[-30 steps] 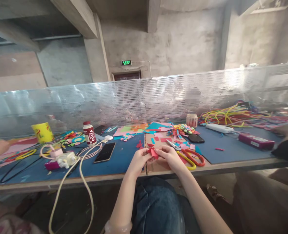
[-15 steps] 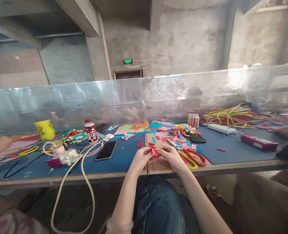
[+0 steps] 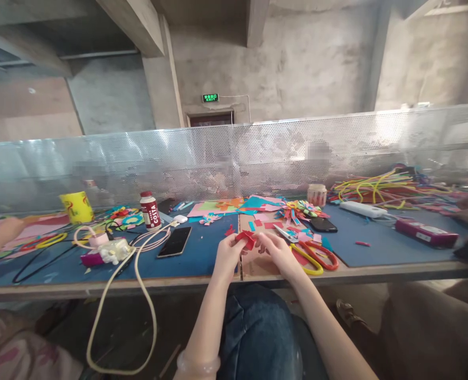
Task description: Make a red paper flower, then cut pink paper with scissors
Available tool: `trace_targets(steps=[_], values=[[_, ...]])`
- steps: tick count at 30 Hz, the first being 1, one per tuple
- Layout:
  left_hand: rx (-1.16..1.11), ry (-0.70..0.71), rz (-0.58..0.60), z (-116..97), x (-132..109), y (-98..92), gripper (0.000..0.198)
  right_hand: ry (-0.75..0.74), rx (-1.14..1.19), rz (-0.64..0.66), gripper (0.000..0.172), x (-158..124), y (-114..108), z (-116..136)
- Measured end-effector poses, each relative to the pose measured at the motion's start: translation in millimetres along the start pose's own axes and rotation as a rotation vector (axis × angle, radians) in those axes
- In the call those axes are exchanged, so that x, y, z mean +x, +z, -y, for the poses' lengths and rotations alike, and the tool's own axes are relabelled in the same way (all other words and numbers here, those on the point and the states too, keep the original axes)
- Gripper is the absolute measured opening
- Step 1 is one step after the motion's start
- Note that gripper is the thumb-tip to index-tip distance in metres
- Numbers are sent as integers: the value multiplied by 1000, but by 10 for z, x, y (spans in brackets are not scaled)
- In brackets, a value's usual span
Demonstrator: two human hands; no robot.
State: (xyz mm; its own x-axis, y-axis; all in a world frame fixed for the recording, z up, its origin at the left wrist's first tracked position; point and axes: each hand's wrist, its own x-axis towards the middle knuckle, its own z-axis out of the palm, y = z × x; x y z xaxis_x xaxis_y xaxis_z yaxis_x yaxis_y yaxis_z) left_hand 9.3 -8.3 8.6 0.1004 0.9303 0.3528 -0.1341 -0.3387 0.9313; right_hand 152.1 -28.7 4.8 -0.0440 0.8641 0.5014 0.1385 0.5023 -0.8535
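Between finger and thumb of my left hand (image 3: 228,253) is a small folded red paper piece (image 3: 247,240), held just above the table's front edge. My right hand (image 3: 275,250) has its fingers curled together at the paper's right edge; the exact grip of its fingertips is partly hidden. Just left of the held paper lies another small red paper shape (image 3: 230,230). Scissors with red handles (image 3: 324,256) and a pair with yellow handles (image 3: 311,264) rest beside my right hand, near cut red and pink paper scraps (image 3: 271,226).
A black phone (image 3: 174,242), a red bottle (image 3: 149,211) and a looped cable (image 3: 139,285) are on the left. To the right are another phone (image 3: 323,225), a jar (image 3: 317,195), a power strip (image 3: 363,209) and a purple box (image 3: 426,233). A co-worker's arm (image 3: 2,235) reaches in at left.
The red paper has turned and now sits more towards my left hand. My right fingers have shifted to its right edge. The whole view has moved slightly.
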Motion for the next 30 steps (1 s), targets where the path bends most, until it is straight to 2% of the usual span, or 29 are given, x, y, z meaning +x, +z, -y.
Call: trace_targets(steps=[4, 8, 16, 21, 30], values=[[-1, 7, -70, -11, 2, 11, 16, -64, -162, 2, 29, -4, 61, 7], [3, 0, -64, -15, -2, 18, 19, -162, -287, -47, 18, 0, 96, -8], [-26, -28, -36, 29, 16, 15, 15, -315, -448, -154, 17, -36, 172, -77], [-53, -53, -25, 21, 19, 30, 12, -330, -461, -167, 19, -33, 192, -71], [-76, -77, 1, -26, -11, 40, 12, -251, -390, -130, 23, -36, 121, 58]])
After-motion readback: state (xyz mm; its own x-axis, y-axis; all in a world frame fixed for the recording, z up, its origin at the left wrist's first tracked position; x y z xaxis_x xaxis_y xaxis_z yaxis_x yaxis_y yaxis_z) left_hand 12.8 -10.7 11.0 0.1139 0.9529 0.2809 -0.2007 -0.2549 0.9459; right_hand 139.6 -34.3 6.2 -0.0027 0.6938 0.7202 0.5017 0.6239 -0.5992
